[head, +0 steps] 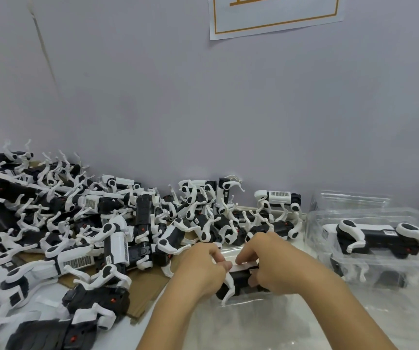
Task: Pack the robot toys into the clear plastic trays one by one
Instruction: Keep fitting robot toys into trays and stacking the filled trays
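A pale lilac wall [203, 109] is backing a white worktable [41, 294], with a sheet of paper [274, 13] bordered in orange hanging at twelve o'clock. A heap of black-and-white robot dog toys [77, 218] is sprawling from nine o'clock toward the centre, legs jutting every way, some of it lying on a flat piece of brown cardboard [148, 286]. At the table's near edge, at six o'clock, a person is working one robot toy [238, 281] with both hands above a clear plastic tray [254, 322]; whether the toy is already seated in the tray cannot be told. The left hand [201, 269] is curling its fingers around the toy's left end, a white leg sticking out beneath it, while the right hand [276, 263] is gripping the right end, fingertips pressing on the white top edge. At three o'clock a packed robot toy [380, 238] is lying on its side inside the top tray of a stack of filled trays [370, 271], just beside the hands, and more clear plastic is standing behind it at two o'clock
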Tool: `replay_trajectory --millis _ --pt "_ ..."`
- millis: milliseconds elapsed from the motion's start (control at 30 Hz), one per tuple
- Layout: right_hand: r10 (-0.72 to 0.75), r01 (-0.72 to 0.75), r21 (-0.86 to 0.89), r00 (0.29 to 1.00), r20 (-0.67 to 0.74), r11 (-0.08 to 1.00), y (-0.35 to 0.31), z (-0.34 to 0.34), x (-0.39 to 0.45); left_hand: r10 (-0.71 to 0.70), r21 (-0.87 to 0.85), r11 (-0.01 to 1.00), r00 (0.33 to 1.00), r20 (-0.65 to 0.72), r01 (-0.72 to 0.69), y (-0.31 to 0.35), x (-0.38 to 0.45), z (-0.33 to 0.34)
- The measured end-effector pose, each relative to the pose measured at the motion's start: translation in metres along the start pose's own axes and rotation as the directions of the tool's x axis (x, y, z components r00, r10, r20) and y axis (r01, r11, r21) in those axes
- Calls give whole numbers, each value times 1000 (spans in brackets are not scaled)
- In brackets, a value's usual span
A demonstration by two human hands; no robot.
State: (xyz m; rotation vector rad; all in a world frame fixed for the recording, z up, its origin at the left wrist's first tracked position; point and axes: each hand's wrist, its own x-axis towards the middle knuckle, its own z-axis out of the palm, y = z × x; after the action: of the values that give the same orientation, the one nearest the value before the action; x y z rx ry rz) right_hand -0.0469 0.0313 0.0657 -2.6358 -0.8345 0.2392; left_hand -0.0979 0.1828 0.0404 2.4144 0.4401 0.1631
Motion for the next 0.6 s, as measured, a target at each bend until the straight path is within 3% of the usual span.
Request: replay_trajectory --millis 267,433,600 --pt "141 -155 -96 980 -141 983 4 -18 -8 -8 -22 1000 1000 22 8 1 0 1" --pt "144 -178 -157 968 -206 971 -4 -9 -5 18 -39 999 1000 9 -18 2 0 2" --pt "148 -170 -113 973 -178 979 0 -11 -4 94 -46 995 995 24 -93 -4 -2 0"
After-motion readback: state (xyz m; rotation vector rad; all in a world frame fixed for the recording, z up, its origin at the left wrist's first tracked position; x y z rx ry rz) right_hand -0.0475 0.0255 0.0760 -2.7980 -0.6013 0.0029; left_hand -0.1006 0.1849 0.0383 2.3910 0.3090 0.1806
